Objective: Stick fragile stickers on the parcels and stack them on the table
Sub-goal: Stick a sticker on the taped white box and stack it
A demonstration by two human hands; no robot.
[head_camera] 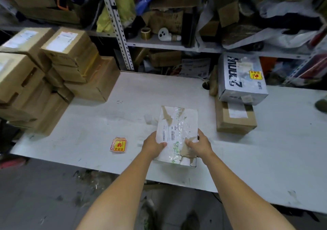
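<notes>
Left hand: the left hand (154,143) reaches forward on a nearly straight arm, palm turned inward. Its thumb lies on top of the parcel and its fingers are tucked under the left long edge, gripping it.
Right hand: the right hand (200,144) mirrors it on the opposite long edge, with the thumb pressed on the top face and the fingers curled round the side.
Parcel: a flat rectangular parcel of brown cardboard under torn white paper and glossy clear tape (178,123), held between both hands.
Parcel place: over the middle of the scuffed white table (123,116), near its front edge. Whether it rests on the surface cannot be told.
Parcel axis: the long axis runs straight away from the person, broad face up. The barcode label sits on the left half and reads sideways.
Stickers: a small fanned pile of red-and-yellow square fragile stickers (118,144) lies on the table, left of the left hand and apart from it.
Left stack: plain brown cardboard boxes with white labels (53,73), piled several high at the table's left end.
Right stack: a grey-white printed carton (238,88) bearing a yellow-and-red fragile sticker (255,75) sits askew on a squat brown cardboard box (235,121).
</notes>
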